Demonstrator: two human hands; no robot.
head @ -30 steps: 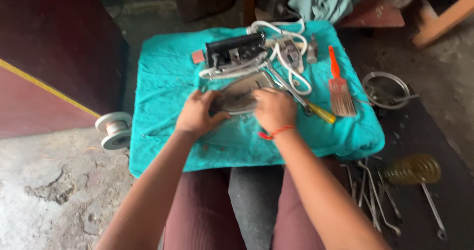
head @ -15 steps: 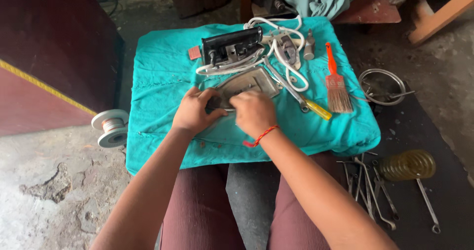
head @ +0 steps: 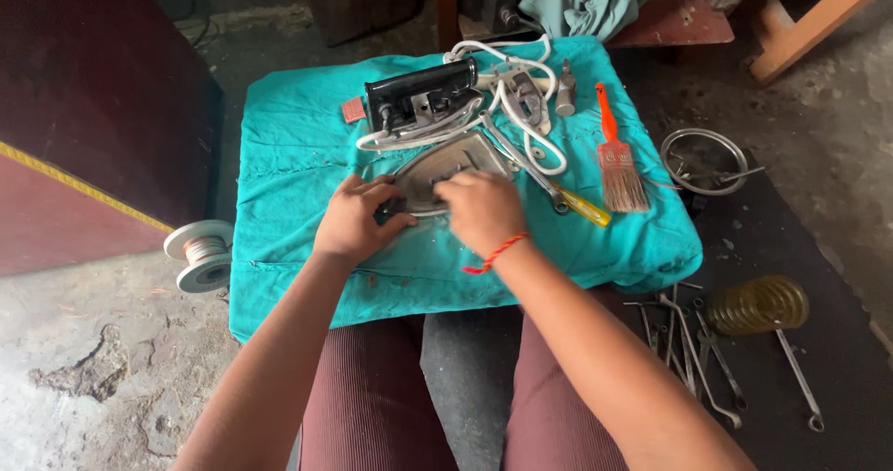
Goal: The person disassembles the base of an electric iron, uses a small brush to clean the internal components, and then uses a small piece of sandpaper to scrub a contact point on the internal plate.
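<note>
Soleplate [head: 445, 169], a flat grey metal iron base, lies near the middle of the teal cloth [head: 298, 155] that covers the counter, with both hands on its near end. Behind it sit the black iron body [head: 416, 101] and a looped white cord [head: 521, 94]; a yellow-handled screwdriver [head: 569, 201] lies just beside the plate, and an orange-handled brush [head: 616, 159] lies further to the right. The left hand [head: 356, 220] curls around the plate's rear edge, fingers bent against it. The right hand [head: 479, 206] is closed over the back of the plate, fingertips pressed down; whether it pinches a small part I cannot tell. Soft cloth gives little footing, so the plate could slide or tip under uneven pressure. Any small loose piece could roll off into the folds or onto the floor among the spanners [head: 698, 350].
</note>
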